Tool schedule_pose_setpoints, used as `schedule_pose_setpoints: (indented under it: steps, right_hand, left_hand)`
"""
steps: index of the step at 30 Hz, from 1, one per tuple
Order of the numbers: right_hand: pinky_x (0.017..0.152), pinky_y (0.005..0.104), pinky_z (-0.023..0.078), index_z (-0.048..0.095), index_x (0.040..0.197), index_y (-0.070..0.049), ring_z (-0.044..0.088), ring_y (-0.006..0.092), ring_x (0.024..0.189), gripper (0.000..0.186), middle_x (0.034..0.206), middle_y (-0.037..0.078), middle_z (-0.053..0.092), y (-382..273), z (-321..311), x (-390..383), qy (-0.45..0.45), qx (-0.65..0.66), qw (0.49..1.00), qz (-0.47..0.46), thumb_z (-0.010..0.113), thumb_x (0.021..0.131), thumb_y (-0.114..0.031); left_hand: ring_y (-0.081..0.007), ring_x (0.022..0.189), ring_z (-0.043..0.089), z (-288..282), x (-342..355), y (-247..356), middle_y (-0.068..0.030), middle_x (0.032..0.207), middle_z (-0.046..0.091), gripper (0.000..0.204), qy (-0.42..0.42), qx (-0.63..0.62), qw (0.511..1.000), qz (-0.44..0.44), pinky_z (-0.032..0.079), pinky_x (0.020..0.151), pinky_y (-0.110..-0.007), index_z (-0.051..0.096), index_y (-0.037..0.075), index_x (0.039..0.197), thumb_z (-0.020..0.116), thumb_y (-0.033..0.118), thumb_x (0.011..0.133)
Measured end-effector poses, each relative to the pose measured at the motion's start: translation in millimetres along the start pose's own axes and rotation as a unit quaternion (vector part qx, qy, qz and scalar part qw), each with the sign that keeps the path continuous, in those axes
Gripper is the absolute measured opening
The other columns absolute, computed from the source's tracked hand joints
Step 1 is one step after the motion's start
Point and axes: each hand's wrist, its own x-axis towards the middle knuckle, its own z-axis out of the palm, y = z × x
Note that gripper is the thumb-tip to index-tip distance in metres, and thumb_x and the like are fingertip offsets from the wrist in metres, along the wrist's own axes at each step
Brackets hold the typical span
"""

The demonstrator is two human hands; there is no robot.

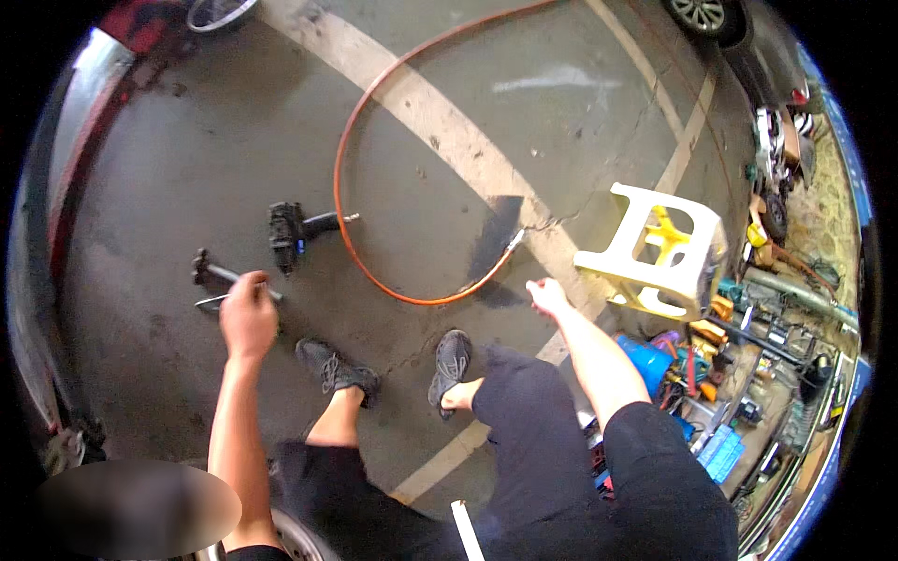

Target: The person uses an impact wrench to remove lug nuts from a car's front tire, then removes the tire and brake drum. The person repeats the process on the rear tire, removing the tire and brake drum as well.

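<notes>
Far left: red car bodywork [79, 178] curving along the edge of the bay. Floor [187, 168] is dull grey concrete, stained and scuffed, cracked in places.

On the left, a hammer [221, 272], dark head pointing left, its handle passing under the left hand [250, 304]. That hand's fingers are curled; from where I stand I cannot tell whether they are clamped on the handle. A thin curved metal piece [210, 302] lies just beside.

Further right, a black impact wrench [283, 238] on its side on the concrete, metal fitting at its handle end. Next, an orange air hose [342, 178] in a wide loop, crossing a broad pale painted line [426, 126]. Its metal-ended tip lies on a dark patch [494, 238].

Right hand [547, 297] is above the floor near the hose tip, fingers folded in together. Beside it, a white-and-yellow plastic stool [697, 252], tipped over.

Far right: crowded tools [720, 453], blue and orange among them, by the wall; a grey car [772, 61] stands beyond, upper right.
</notes>
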Motion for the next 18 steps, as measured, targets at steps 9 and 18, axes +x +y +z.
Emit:
schedule_pose_setpoints:
  steps: [9,18]
  right_hand:
    - [0.04,0.0359,0.044,0.058,0.086,0.003,0.056,0.0197,0.048,0.049,0.067,0.008,0.06,-0.2,76.1,214.8,0.155,-0.023,0.986,-0.051,0.067,0.088,-0.046]
    - [0.063,0.0367,0.051,0.049,0.107,-0.002,0.065,0.0237,0.071,0.024,0.08,0.013,0.063,-71.9,-207.7,184.4,0.412,0.178,0.833,-0.324,0.055,0.094,-0.021]
  left_hand:
    - [-0.0328,0.082,0.07,283.5,131.0,-68.2,-0.0181,0.123,0.057,0.046,-0.059,0.312,0.939,0.133,0.057,0.066,-0.041,0.05,0.001,0.127,0.058,0.009,0.082]
    - [-0.0267,0.093,0.069,278.9,129.9,-58.5,-0.0103,0.104,0.067,0.031,-0.165,0.339,0.91,0.175,0.056,0.076,-0.039,0.06,0.008,0.107,0.069,0.015,0.078]
